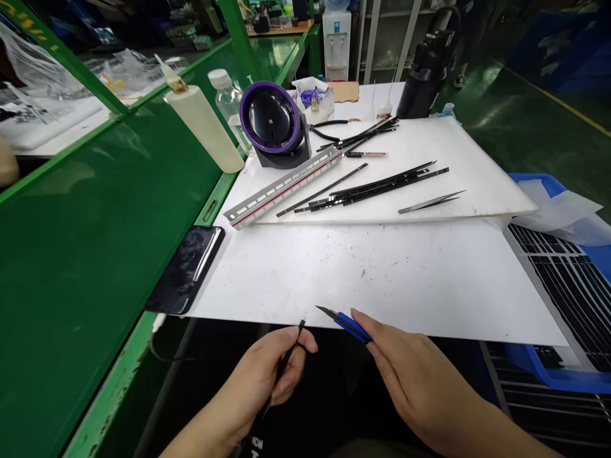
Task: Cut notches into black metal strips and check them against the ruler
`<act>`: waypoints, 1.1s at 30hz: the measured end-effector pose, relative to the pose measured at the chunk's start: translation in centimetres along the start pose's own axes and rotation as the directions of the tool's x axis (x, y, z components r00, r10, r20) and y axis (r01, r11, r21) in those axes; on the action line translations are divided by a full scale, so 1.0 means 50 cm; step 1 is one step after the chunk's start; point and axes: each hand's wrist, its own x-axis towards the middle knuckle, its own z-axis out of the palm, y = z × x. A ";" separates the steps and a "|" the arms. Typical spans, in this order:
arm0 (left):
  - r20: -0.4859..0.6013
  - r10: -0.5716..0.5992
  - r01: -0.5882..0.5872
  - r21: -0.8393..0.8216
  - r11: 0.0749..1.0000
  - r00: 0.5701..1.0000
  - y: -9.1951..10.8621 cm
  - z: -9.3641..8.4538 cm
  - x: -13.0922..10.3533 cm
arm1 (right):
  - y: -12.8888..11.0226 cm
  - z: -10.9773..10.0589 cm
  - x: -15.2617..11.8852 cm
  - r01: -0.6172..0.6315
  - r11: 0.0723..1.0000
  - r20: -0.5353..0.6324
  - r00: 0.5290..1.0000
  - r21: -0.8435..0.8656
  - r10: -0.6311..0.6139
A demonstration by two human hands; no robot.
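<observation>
At the table's front edge, my left hand [281, 362] pinches a thin black strip [301, 326] between thumb and fingers; most of the strip is hidden by the hand. My right hand [405, 362] grips a craft knife with a blue handle [352, 326], its pointed blade aimed left toward the strip. Blade and strip are apart. Farther back, a bundle of similar black strips [372, 186] lies on a white foam sheet [470, 172]. Tweezers [432, 201] rest to their right, and a grey scale ruler [286, 186] lies at their left.
A black phone [187, 270] lies at the left edge beside the green partition [95, 254]. Behind stand a purple-rimmed fan [272, 121], a pale squeeze bottle [205, 127] and a black bottle [424, 76]. Pliers [329, 130] lie near more strips. A blue tray [563, 378] stands right.
</observation>
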 end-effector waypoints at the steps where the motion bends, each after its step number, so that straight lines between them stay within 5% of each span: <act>1: 0.007 0.004 -0.004 -0.006 1.000 1.000 -0.001 0.003 0.001 | -0.001 0.002 -0.001 -0.001 1.000 0.006 1.000 -0.022 0.001; 6: 0.057 -0.096 0.101 -0.102 0.990 0.994 -0.001 0.012 0.009 | -0.009 0.011 0.003 -0.007 0.987 0.098 0.995 -0.159 0.023; 14: -0.024 -0.116 0.116 -0.029 0.993 0.993 -0.015 0.016 0.024 | -0.013 0.014 0.015 0.073 0.929 0.223 0.975 -0.364 0.011; 33: -0.106 -0.172 0.178 0.049 0.983 0.979 -0.005 0.021 0.032 | -0.009 0.006 0.019 0.073 0.931 0.259 0.966 -0.357 0.024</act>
